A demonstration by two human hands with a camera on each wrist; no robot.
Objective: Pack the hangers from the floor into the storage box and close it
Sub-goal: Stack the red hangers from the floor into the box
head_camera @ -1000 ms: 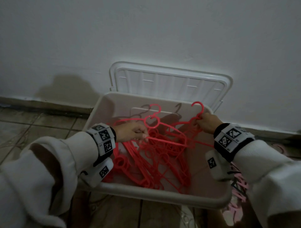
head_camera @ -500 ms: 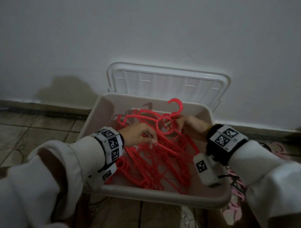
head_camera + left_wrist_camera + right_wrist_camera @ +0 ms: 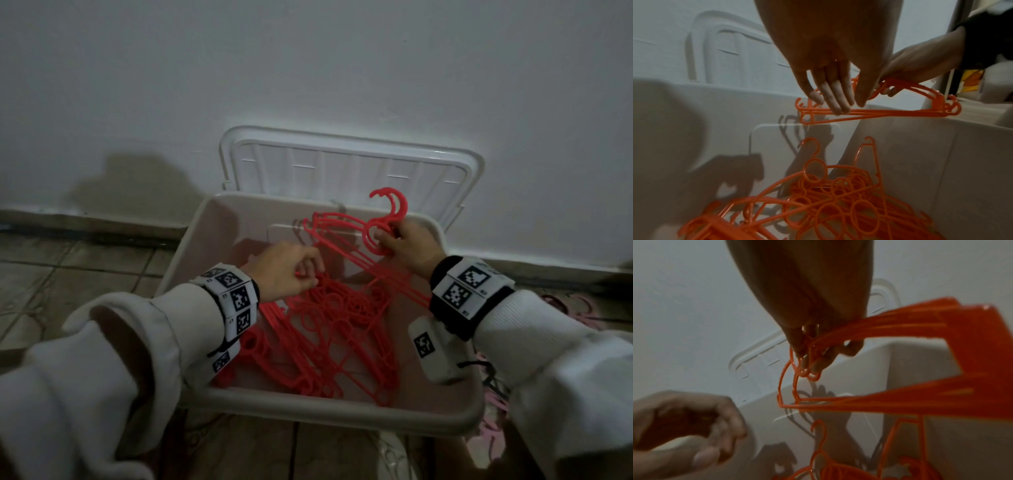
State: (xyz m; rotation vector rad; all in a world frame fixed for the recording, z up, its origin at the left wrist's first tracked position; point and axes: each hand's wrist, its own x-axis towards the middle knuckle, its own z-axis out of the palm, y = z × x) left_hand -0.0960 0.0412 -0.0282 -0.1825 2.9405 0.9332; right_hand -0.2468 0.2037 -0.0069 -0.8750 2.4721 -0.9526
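Inside the storage box (image 3: 342, 413) red hangers (image 3: 329, 329) lie tangled, while the right hand (image 3: 407, 245) at two o'clock clamps a blurred bundle (image 3: 900, 363) and the left hand (image 3: 830, 91), fingers straight together, touches its bar.

Loose cream-white sleeves (image 3: 113, 346) cover both arms. Each wrist wears a black band (image 3: 455, 318) carrying white blocks printed with black square-pattern markers (image 3: 239, 298).
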